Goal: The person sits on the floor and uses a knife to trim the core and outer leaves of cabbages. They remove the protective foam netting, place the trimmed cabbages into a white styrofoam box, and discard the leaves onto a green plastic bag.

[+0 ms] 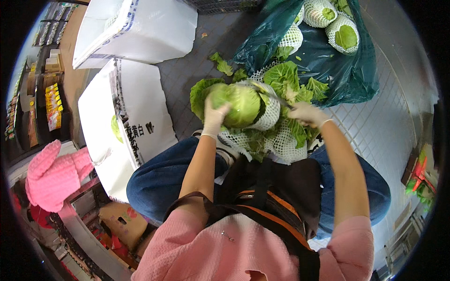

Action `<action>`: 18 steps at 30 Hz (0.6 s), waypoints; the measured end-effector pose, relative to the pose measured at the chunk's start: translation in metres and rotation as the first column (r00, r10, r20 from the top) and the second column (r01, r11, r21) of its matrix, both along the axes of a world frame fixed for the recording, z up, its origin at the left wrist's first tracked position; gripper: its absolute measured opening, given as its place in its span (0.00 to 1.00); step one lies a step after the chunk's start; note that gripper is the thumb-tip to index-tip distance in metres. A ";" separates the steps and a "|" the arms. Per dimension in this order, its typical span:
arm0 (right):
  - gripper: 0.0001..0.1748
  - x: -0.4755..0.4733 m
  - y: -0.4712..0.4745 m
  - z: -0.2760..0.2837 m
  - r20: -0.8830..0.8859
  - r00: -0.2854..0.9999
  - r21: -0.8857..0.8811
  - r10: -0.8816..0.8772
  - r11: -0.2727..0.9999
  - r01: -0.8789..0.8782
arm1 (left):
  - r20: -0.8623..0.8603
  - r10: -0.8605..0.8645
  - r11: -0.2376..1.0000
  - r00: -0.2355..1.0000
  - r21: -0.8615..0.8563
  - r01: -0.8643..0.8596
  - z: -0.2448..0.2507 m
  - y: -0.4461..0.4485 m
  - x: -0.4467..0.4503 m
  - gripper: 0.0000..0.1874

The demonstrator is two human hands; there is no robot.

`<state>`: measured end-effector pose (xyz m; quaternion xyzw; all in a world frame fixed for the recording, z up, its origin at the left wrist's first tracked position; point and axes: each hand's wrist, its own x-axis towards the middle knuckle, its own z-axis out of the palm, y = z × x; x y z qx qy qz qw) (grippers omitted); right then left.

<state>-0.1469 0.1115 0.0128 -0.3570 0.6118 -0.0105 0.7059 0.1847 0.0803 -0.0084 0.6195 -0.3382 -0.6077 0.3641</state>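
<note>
My left hand [215,114], in a thin pale glove, lies against the left side of a green cabbage [244,105] and steadies it. My gloved right hand [307,114] is closed on a knife handle; the blurred knife blade [270,94] reaches left over the cabbage's upper right side. White foam netting [270,114] sits around the cabbage's right side. Loose outer leaves [281,75] and more empty foam netting [288,142] lie around and below it, between my knees.
A dark green plastic bag [316,70] with several netted cabbages [342,35] lies at the upper right. Two white foam boxes [147,105] [158,31] stand on the left, one holding a cabbage. A black crate [225,5] is at the top. A pink fluffy item [58,175] lies at far left.
</note>
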 end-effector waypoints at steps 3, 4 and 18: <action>0.18 -0.014 -0.015 0.058 0.048 0.987 -0.090 -0.154 0.983 0.158 | -0.037 0.141 0.988 0.989 0.068 -0.139 0.004 0.006 0.013 0.32; 0.21 -0.002 -0.012 0.064 0.154 0.937 -0.189 -0.313 0.922 0.339 | 0.066 0.143 0.989 0.988 0.036 -0.146 0.009 0.003 -0.001 0.33; 0.63 0.077 -0.044 -0.011 -0.146 0.909 -0.347 -0.389 0.881 0.322 | 0.575 -0.338 0.821 0.745 -0.207 0.532 -0.008 0.024 -0.066 0.53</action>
